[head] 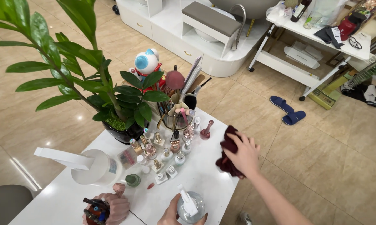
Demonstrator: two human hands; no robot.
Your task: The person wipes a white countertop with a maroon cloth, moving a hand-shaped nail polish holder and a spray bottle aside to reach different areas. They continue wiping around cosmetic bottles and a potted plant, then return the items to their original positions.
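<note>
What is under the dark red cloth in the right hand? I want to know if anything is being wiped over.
Under the dark red cloth shows only the white table edge; the right hand covers the rest.

Bright, even indoor light fills the wide head view; colours read true and nothing sits in deep shade; glare streaks the polished beige floor tiles (25,175) at lower left, with a small hot spot beside the potted plant (113,112); the white table (204,175) runs close to overexposed, its surface nearly featureless; shadows under the nail polish bottles (167,150) are soft and short, suggesting overhead light; the right hand (244,154) and its dark red cloth (228,146) are slightly smeared by motion; the lens bends straight lines at the frame edges; the far shelves at upper right (321,37) stay fairly sharp.
</note>
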